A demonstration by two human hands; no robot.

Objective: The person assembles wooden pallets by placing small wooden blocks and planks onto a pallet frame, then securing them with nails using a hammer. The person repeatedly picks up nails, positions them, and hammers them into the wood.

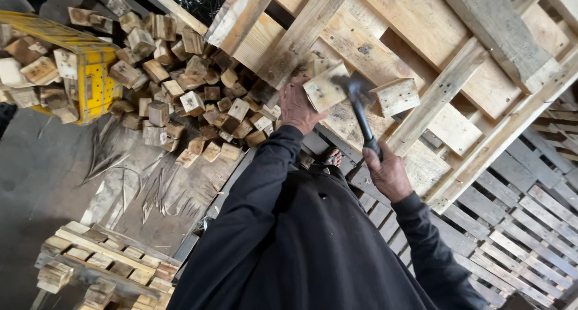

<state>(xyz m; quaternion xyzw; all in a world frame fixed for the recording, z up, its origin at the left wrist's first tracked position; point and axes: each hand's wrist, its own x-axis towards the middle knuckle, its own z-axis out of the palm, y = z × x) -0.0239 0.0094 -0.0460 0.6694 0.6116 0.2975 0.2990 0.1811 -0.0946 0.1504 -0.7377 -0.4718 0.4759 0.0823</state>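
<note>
Our left hand [296,105] clamps a rough, square-cut wood block [325,88] against the pale, grainy pallet [421,57] — our right hand [388,176] is closed around the dark hammer [359,108], its head at the block. Left lies a heap of offcut blocks [180,81] beside a yellow bin [90,75].

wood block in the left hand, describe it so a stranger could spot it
On the big slanted wooden pallet, find the left hand. It grips a pale square wooden block beside the black hammer. Unlike the similar block lying free, this one is held.
</note>
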